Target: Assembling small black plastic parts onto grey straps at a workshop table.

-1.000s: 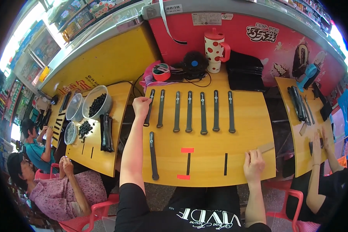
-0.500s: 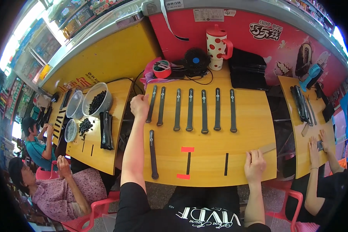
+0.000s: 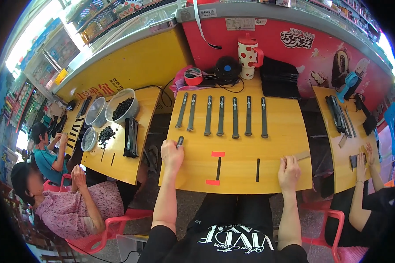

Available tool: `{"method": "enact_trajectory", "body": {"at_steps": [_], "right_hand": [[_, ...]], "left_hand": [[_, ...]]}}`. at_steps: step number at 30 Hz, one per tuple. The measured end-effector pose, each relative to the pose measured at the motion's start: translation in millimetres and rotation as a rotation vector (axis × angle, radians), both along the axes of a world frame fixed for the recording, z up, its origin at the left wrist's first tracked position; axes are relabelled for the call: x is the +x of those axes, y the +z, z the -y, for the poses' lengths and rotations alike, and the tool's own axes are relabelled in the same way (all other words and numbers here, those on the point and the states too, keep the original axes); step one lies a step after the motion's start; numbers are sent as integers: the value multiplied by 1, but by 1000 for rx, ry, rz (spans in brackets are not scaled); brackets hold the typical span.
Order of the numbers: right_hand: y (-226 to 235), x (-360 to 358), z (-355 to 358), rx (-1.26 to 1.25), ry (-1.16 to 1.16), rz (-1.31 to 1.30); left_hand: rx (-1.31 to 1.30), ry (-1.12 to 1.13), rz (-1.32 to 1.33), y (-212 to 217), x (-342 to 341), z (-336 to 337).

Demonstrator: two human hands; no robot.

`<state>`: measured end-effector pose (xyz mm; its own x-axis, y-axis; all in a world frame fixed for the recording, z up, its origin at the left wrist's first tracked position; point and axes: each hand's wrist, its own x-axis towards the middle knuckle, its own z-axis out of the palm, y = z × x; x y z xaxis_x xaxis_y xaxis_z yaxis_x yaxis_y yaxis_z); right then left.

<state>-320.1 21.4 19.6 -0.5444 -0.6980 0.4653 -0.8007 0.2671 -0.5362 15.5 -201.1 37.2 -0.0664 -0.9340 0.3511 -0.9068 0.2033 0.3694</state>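
Desk (image 3: 195,173) in yellow wood; row of seven dark straps (image 3: 221,116) toward far edge, lying slightly apart. Left hand (image 3: 172,154) near left edge, fingers curled closed on single strap (image 3: 180,141), only rounded tip showing. Handles best, likely, with light hold, strap straight, untwisted, clear of row. Right hand (image 3: 289,173) near right edge, fingers half curled against tan strip (image 3: 302,155); cannot tell whether gripping.

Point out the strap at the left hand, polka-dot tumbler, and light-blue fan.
Strap (image 3: 180,140): head view, exposed upper end.
Polka-dot tumbler (image 3: 246,58): head view, middle of spotted body.
Light-blue fan (image 3: 351,79): head view, round head.
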Motion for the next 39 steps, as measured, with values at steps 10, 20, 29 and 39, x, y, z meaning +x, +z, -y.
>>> {"method": "enact_trajectory", "body": {"at_steps": [10, 20, 29, 39], "right_hand": [[19, 19, -16, -167, 96, -23], [90, 105, -31, -119, 456, 76], [86, 107, -38, -109, 378, -18], [84, 107, -38, -129, 372, -17]], "left_hand": [[1027, -466, -1663, 58, -24, -109], [1282, -593, -1667, 56, -73, -161], [1297, -572, -1656, 57, -80, -171], [1273, -563, -1631, 56, -82, -173]]}}
